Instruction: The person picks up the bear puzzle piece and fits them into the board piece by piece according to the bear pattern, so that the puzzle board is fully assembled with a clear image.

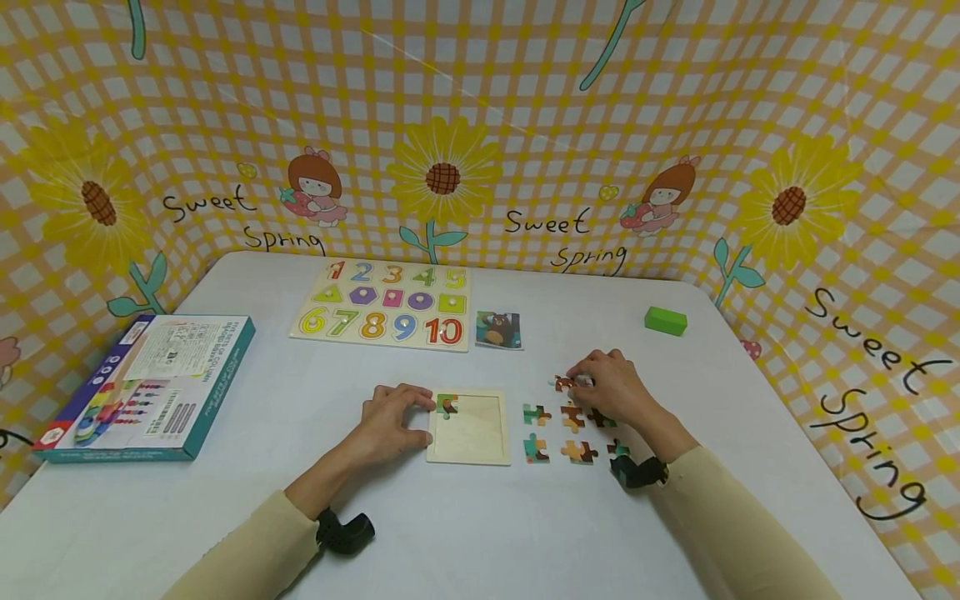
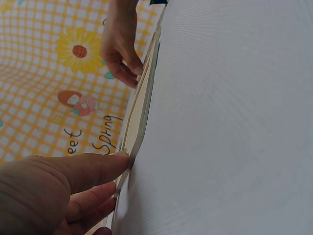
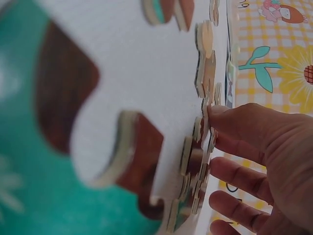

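A shallow square wooden puzzle tray (image 1: 469, 433) lies in front of me, with one green-and-brown jigsaw piece (image 1: 447, 406) in its top left corner. My left hand (image 1: 390, 425) rests at the tray's left side, thumb and fingertips touching its edge; in the left wrist view the thumb (image 2: 100, 169) lies straight against the rim. To the right of the tray, my right hand (image 1: 611, 385) pinches a brown jigsaw piece (image 1: 562, 383) at the far end of the loose pieces. Beneath and beside that hand lie several more, among them an orange-and-brown piece (image 1: 580, 452). Its palm hides some.
Behind the tray stand a number-and-shape board (image 1: 382, 340) and a small bear picture card (image 1: 498, 330). A green block (image 1: 665, 321) sits at the back right. On the left lies a flat boxed toy (image 1: 150, 383). Checked cloth (image 1: 525, 125) walls the table.
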### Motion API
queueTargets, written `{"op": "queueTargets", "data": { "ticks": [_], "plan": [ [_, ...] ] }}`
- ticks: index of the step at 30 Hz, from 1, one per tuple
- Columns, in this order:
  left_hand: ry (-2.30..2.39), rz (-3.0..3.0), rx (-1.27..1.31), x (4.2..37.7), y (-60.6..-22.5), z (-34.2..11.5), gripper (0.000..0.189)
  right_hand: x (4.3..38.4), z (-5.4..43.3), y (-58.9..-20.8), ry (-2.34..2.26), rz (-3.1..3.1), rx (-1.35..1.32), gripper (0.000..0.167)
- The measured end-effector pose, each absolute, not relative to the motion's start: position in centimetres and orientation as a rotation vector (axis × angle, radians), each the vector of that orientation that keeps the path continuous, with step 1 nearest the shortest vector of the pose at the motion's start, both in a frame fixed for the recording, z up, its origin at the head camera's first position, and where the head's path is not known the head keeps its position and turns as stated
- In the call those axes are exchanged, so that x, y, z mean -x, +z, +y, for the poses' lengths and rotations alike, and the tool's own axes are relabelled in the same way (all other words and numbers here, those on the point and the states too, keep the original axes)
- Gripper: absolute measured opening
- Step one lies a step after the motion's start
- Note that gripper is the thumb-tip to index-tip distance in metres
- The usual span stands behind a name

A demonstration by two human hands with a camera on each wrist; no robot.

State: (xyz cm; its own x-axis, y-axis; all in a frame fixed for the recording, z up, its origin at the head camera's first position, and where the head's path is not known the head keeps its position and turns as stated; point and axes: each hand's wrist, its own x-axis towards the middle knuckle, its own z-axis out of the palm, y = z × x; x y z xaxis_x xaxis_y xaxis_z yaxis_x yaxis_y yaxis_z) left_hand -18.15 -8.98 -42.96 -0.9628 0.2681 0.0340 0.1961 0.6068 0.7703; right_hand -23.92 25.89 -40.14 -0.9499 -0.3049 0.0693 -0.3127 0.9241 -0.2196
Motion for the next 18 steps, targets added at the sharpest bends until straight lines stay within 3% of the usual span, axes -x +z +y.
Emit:
{"op": "queueTargets", "data": {
  "ticks": [18],
  "plan": [
    [1.318, 2.731, -0.399, 18.12, -43.05, -9.08, 0.036, 23.50, 25.25, -39.32, 0.401, -3.078, -0.465, 0.030]
  ]
}}
